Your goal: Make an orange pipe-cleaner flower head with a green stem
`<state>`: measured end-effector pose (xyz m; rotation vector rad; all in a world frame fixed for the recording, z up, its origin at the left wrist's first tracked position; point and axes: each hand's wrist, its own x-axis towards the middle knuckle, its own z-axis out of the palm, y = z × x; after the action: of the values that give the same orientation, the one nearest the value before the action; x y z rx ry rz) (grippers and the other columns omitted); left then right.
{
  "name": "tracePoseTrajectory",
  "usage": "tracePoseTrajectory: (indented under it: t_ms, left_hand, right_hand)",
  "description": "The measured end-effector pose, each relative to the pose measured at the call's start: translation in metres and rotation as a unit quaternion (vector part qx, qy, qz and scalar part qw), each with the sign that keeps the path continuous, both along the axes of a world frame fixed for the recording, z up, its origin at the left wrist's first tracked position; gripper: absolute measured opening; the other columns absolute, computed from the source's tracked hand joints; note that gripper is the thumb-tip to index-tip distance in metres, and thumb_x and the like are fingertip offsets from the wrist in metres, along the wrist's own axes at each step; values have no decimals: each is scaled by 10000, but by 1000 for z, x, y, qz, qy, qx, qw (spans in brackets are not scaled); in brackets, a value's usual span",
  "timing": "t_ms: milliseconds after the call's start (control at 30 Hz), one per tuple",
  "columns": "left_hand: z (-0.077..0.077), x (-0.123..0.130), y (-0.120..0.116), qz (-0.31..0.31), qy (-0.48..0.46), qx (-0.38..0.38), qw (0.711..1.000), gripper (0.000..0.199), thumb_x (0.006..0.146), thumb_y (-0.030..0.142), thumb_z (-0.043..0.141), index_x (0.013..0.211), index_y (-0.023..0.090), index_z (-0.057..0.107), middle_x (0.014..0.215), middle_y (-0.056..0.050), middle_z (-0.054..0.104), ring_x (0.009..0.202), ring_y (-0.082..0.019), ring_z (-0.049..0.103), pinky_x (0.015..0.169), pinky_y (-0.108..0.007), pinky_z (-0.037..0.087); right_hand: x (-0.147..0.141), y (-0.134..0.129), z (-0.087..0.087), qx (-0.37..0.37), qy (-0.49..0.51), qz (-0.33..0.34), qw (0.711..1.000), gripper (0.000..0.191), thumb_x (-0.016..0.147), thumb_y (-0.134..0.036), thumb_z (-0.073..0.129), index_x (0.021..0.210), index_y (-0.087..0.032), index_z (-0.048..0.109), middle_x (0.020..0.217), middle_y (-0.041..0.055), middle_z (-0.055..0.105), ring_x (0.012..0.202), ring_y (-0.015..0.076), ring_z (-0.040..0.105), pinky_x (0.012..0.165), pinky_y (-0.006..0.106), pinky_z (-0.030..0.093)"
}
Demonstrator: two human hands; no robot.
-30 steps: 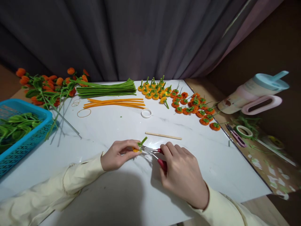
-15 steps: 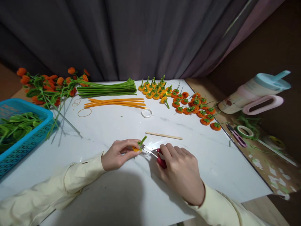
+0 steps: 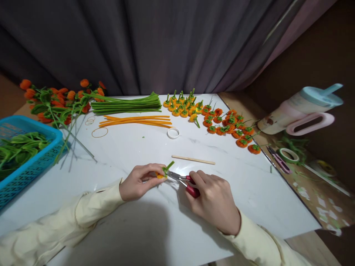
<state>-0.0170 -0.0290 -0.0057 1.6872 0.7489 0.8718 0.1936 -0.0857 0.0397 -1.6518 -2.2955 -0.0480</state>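
Pinched between the thumb and fingers of my left hand [image 3: 140, 182] is a small yellow-orange pipe-cleaner flower [image 3: 161, 174], its short green stem pointing up and to the right. My right hand [image 3: 213, 195] is wrapped round the red handles of a pair of pliers [image 3: 180, 179]. The metal jaws reach left to the green part of the flower, right by my left fingertips; whether they grip it I cannot tell. A thin wooden stick [image 3: 193, 159] lies just beyond both hands.
Green pipe cleaners [image 3: 126, 103] and orange pipe cleaners [image 3: 135, 120] lie at the back. Yellow flowers [image 3: 183, 107] and orange flowers [image 3: 230, 125] stand back right, near a tumbler [image 3: 299, 109]. A white ring [image 3: 173, 133] lies mid-table. A blue basket [image 3: 30, 162] is left.
The pliers have turned slightly, their red handles showing a little more, and my right hand has shifted slightly. My left hand and the flower have stayed nearly still.
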Motion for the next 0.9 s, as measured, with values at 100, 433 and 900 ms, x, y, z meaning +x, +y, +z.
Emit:
tracePoseTrajectory:
  t_ms: [100, 433, 900]
  left_hand:
    - [0, -1, 0, 4, -4, -4, 1000, 85, 779, 162, 601, 864, 151, 593, 1027, -94, 638, 873, -136, 624, 732, -214, 537]
    - [4, 2, 0, 12, -52, -41, 998, 127, 785, 190, 605, 890, 148, 547, 984, -101, 624, 777, -137, 631, 654, -226, 536]
    - [5, -4, 0, -43, -84, -58, 994, 203, 826, 137, 546, 1003, 186, 462, 1092, -125, 572, 938, -170, 579, 782, -295, 493]
  right_hand:
    - [1, 1, -1, -9, 14, -8, 1000, 111, 713, -216, 453, 692, -165, 548, 603, 12, 531, 487, 140, 405, 524, 284, 229]
    - [6, 1, -4, -74, 65, -20, 995, 103, 685, -199, 455, 736, -175, 542, 635, -3, 555, 513, 143, 443, 522, 274, 257]
    - [109, -16, 8, 117, -112, -205, 965, 282, 750, -291, 410, 956, -164, 556, 896, 114, 615, 811, 294, 549, 649, 370, 377]
